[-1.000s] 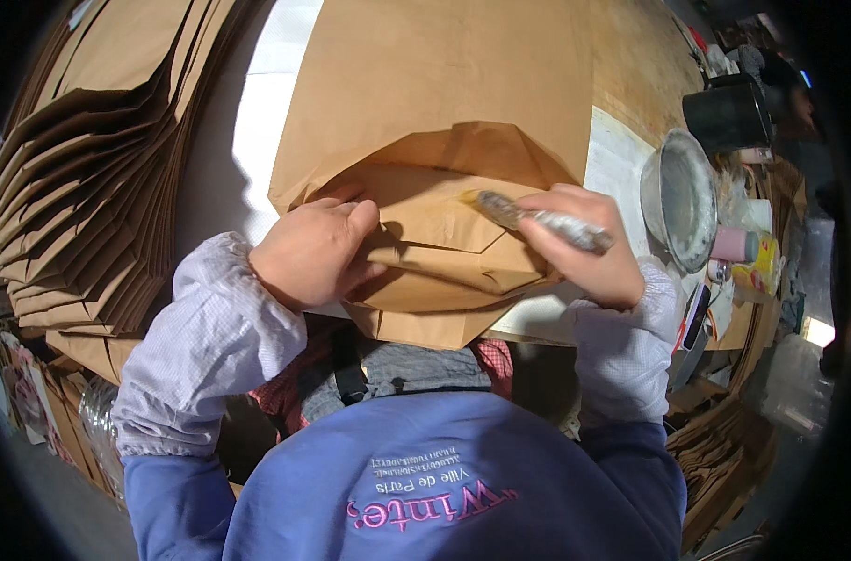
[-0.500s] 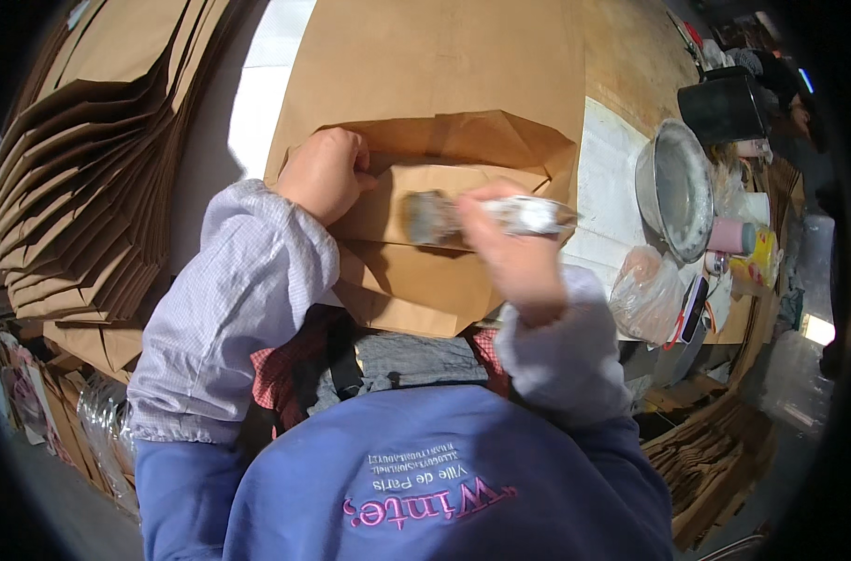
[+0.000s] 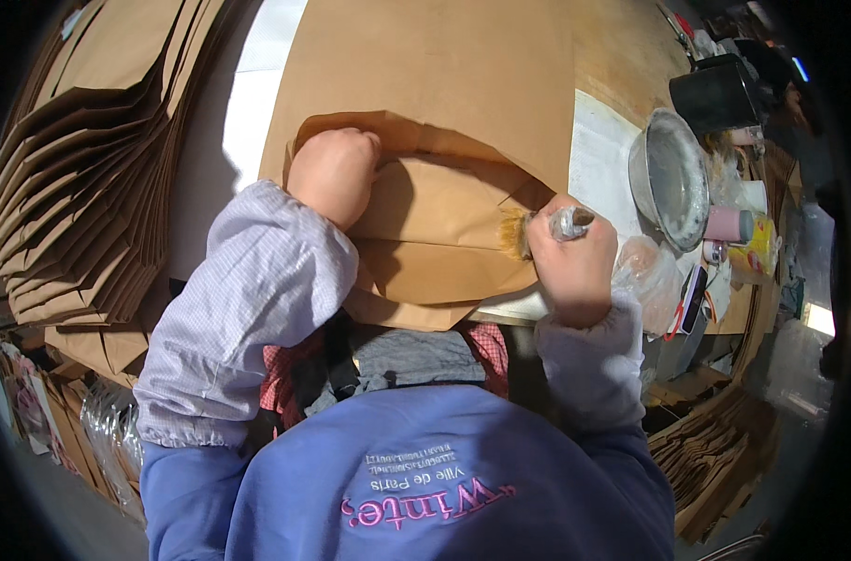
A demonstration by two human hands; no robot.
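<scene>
A large brown paper bag (image 3: 425, 65) lies flat in front of me, its near end unfolded into an open bottom with raised flaps. My left hand (image 3: 337, 173) is closed at the left side of that opening, with the fingers curled at the paper's edge; the fingertips are partly hidden. In my right hand (image 3: 575, 257) is a paste brush (image 3: 513, 232), gripped by its wrapped handle. Its yellowish bristles touch the paper at the right end of the opening.
A stack of folded brown paper bags (image 3: 79, 206) fans out at the left. To the right stand a metal basin (image 3: 670, 182) with whitish residue, a black container (image 3: 715, 96), a pink cup (image 3: 728, 224) and a clear plastic bag (image 3: 645, 276). More brown paper (image 3: 715, 453) lies lower right.
My right hand has carried the brush rightward, from the middle of the opening to its right end, and turned the handle upward. My left hand has shifted slightly right.
</scene>
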